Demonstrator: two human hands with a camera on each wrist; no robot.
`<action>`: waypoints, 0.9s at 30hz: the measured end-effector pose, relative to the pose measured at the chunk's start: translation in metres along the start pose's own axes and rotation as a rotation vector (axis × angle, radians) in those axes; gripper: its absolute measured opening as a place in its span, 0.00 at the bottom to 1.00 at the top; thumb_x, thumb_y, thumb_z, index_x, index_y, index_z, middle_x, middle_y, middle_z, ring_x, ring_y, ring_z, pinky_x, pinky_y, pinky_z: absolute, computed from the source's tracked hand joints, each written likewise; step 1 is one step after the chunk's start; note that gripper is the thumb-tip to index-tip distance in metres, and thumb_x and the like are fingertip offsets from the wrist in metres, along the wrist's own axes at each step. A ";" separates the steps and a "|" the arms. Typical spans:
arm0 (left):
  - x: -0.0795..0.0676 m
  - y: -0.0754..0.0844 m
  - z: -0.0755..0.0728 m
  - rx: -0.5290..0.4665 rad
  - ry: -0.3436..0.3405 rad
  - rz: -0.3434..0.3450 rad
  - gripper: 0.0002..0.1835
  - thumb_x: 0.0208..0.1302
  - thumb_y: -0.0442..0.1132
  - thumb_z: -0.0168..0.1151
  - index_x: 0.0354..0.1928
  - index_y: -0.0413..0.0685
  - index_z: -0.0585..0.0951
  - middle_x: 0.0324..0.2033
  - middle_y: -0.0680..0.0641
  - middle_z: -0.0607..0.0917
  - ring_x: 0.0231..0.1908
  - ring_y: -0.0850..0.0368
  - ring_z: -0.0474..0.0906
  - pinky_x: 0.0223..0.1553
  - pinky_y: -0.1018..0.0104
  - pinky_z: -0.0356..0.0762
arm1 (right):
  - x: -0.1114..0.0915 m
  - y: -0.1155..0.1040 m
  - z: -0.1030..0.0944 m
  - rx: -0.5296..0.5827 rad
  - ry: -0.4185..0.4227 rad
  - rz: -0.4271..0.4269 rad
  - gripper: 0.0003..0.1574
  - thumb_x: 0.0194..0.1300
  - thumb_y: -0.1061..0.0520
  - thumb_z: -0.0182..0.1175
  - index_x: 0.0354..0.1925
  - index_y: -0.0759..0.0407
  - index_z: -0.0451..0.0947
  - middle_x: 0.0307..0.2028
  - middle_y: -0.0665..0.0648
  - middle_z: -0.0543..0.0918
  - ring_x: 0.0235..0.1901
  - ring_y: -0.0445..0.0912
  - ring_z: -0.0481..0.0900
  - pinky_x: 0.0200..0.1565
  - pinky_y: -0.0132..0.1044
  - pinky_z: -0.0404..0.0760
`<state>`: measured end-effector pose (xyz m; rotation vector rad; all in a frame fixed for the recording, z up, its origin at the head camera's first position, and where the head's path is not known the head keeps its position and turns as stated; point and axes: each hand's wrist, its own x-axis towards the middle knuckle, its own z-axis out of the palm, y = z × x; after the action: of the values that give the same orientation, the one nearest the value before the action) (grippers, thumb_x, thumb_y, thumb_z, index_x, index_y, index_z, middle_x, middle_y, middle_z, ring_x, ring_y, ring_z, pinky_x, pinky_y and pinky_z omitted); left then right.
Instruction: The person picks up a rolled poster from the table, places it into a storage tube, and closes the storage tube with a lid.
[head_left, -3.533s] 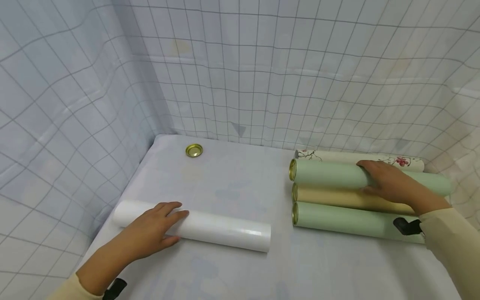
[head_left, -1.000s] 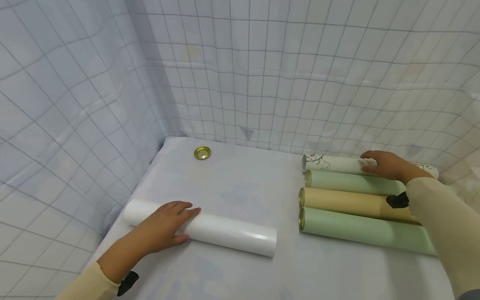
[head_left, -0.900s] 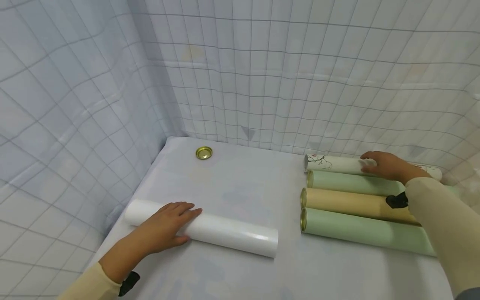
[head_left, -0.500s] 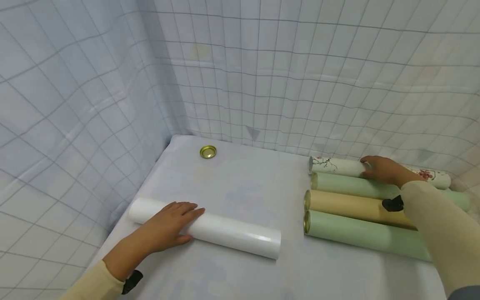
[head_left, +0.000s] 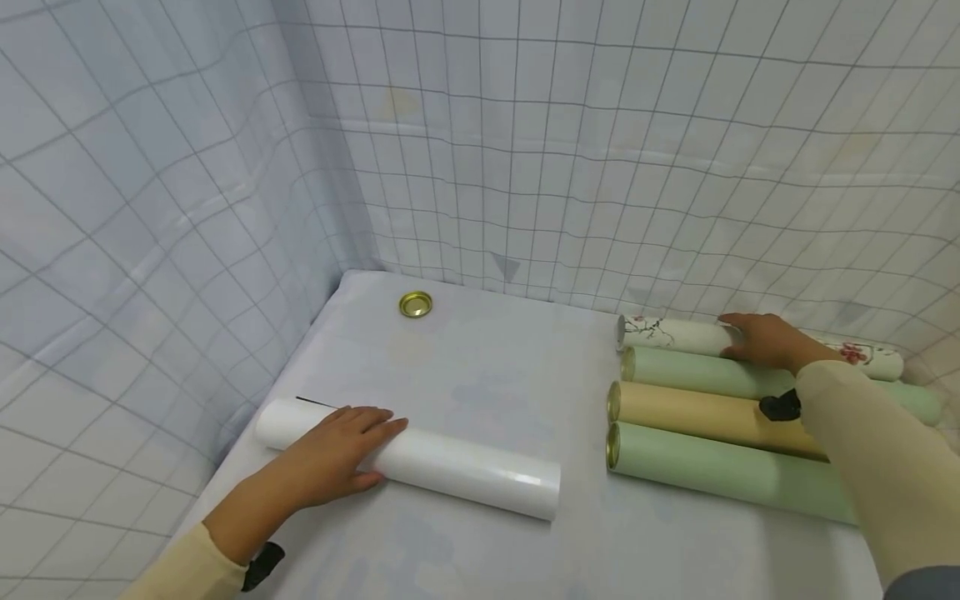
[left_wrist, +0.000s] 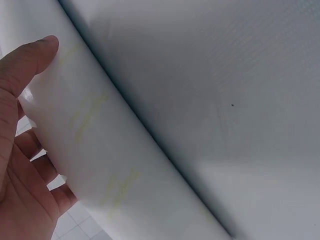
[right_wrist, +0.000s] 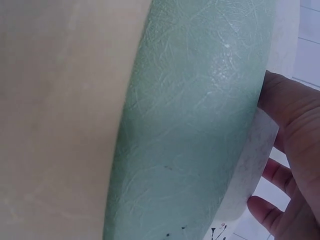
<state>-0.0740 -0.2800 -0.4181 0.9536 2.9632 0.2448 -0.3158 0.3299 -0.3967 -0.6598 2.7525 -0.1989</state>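
Nearest, at the lower left, a cream sleeve [head_left: 187, 571] leads to the left hand [head_left: 341, 454], which holds a white roll [head_left: 472, 473] from above, thumb on the near side and the other fingers over the far side. The roll lies lengthwise on the left part of the white-covered table [head_left: 480, 392], slanting a little, its right end nearer the person. A thin dark line [head_left: 315, 402] shows along its far edge beside the hand; it is too small to tell what it is.

On the right, four rolls lie side by side. The nearest is a green roll [head_left: 727, 471], then a tan roll [head_left: 697, 408], then a second green roll [head_left: 697, 371], all with gold-coloured left ends. The other sleeve [head_left: 862, 450] crosses above them. Farthest back is a flowered roll [head_left: 682, 335], with dark twigs and red blossoms. The right hand [head_left: 768, 342] grips it near its middle, thumb at the seam beside the second green roll and fingers round the far side.

Toward the back left, well apart from both hands, sits a small round gold lid [head_left: 416, 304]. Behind the table hangs a pale checked cloth [head_left: 510, 175].
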 end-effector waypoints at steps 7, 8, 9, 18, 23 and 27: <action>-0.001 0.004 -0.006 -0.009 -0.002 -0.004 0.38 0.53 0.45 0.77 0.65 0.44 0.74 0.56 0.41 0.79 0.56 0.42 0.75 0.57 0.42 0.72 | 0.004 -0.001 -0.001 -0.036 -0.026 0.000 0.43 0.66 0.52 0.64 0.69 0.76 0.60 0.59 0.82 0.69 0.55 0.78 0.68 0.53 0.69 0.71; -0.001 0.004 -0.006 -0.007 -0.001 -0.005 0.38 0.53 0.46 0.77 0.65 0.44 0.74 0.56 0.41 0.79 0.56 0.42 0.75 0.57 0.43 0.72 | 0.005 -0.001 -0.001 -0.041 -0.028 -0.006 0.43 0.66 0.53 0.64 0.68 0.76 0.61 0.59 0.82 0.70 0.55 0.78 0.68 0.52 0.69 0.71; -0.001 0.003 -0.006 -0.005 0.000 -0.005 0.38 0.53 0.46 0.77 0.65 0.44 0.74 0.56 0.41 0.79 0.56 0.42 0.75 0.58 0.43 0.72 | 0.006 -0.001 0.000 -0.042 -0.030 -0.011 0.42 0.66 0.53 0.64 0.67 0.76 0.62 0.58 0.82 0.70 0.55 0.78 0.69 0.52 0.69 0.71; -0.002 0.001 -0.003 -0.002 0.033 0.007 0.38 0.52 0.46 0.77 0.65 0.44 0.75 0.54 0.42 0.79 0.55 0.43 0.76 0.57 0.44 0.72 | 0.009 0.002 0.000 0.065 -0.043 -0.019 0.41 0.66 0.55 0.65 0.66 0.78 0.61 0.56 0.83 0.69 0.51 0.70 0.73 0.47 0.63 0.74; -0.004 0.002 -0.004 -0.019 0.028 0.003 0.37 0.53 0.45 0.77 0.65 0.44 0.75 0.54 0.42 0.79 0.55 0.42 0.76 0.56 0.43 0.73 | 0.011 0.005 0.005 0.054 -0.052 -0.029 0.43 0.67 0.53 0.64 0.69 0.76 0.59 0.60 0.82 0.67 0.56 0.74 0.70 0.51 0.66 0.72; -0.006 0.003 -0.004 -0.018 0.026 -0.009 0.37 0.53 0.45 0.77 0.65 0.45 0.75 0.54 0.42 0.79 0.55 0.43 0.76 0.56 0.44 0.73 | 0.012 0.007 0.006 0.030 -0.032 -0.031 0.43 0.65 0.52 0.66 0.67 0.73 0.61 0.58 0.80 0.68 0.52 0.72 0.72 0.47 0.68 0.72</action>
<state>-0.0678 -0.2819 -0.4143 0.9423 2.9827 0.2859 -0.3268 0.3304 -0.4069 -0.6922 2.7050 -0.2341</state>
